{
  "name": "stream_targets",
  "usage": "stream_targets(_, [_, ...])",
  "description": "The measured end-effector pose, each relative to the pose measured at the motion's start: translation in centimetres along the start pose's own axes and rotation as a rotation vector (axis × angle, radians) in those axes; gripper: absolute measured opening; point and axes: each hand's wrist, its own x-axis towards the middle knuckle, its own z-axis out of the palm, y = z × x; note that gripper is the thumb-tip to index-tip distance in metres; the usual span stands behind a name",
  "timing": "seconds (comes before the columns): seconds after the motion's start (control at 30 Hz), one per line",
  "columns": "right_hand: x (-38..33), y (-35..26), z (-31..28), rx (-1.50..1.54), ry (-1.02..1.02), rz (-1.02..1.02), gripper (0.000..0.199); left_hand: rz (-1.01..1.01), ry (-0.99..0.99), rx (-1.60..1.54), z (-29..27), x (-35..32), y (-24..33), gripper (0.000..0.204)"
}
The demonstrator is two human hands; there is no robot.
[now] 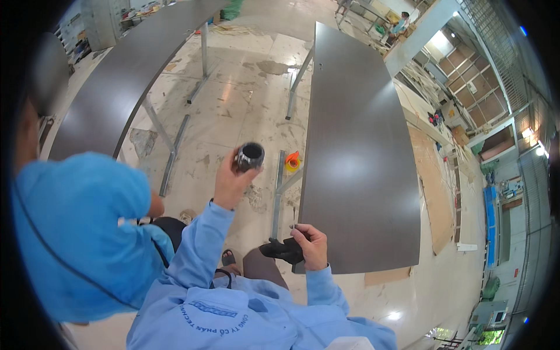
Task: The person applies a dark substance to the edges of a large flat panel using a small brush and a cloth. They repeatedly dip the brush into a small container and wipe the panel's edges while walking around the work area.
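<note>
My left hand (228,185) is closed around a small dark open-topped cup (251,154), raised over the gap between two long panels. Its inside looks black. My right hand (314,249) pinches a thin stick-like tool (294,217) with a dark upper end, too small to tell its exact kind. A black glove (282,251) also hangs from that hand, beside the near left corner of the right panel. This dark brown flat panel (361,157) lies on metal supports, its surface smooth and shiny.
A second dark panel (111,96) lies on metal legs (175,154) at the left. Close on my left stands a co-worker in a blue shirt (87,233). Orange and yellow tape rolls (292,161) sit by the right stand. Brown sheets (433,186) lie beyond the right panel.
</note>
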Motion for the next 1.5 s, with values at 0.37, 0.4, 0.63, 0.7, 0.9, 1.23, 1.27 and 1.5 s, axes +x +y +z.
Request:
stream_targets(0.37, [28.7,-0.5,1.8,0.063,-0.064,0.223,0.016,0.007,-0.031,0.072,2.5,29.4,-4.1,0.059])
stream_targets(0.4, [31.6,-1.4,1.9,0.116,-0.064,0.245,0.015,-0.051,-0.035,0.093,2.0,31.2,-4.0,0.058])
stream_targets(0.63, [53.6,-9.7,3.8,-0.052,-0.139,0.135,0.018,-0.090,0.066,0.159,-2.3,45.6,-4.4,0.058])
stream_targets(0.7, [60.6,-10.6,4.8,-0.154,-0.166,0.011,0.018,-0.032,0.089,0.165,-4.1,50.1,-5.8,0.058])
stream_targets(0.9, [80.6,-11.1,9.8,-0.383,-0.171,0.002,0.020,0.001,0.123,0.159,-9.5,65.9,-11.3,0.064])
stream_targets(1.23, [109.1,-19.8,14.0,-0.490,0.147,-0.201,0.018,-0.044,0.053,0.062,-8.3,100.9,-12.7,0.066])
stream_targets(1.27, [111.8,-20.3,13.7,-0.464,0.160,-0.152,0.018,-0.043,0.042,0.080,-7.7,104.5,-13.1,0.066])
stream_targets(1.5, [134.7,-23.2,12.6,-0.341,0.225,-0.017,0.019,-0.095,0.023,0.068,-0.8,129.3,-17.5,0.058])
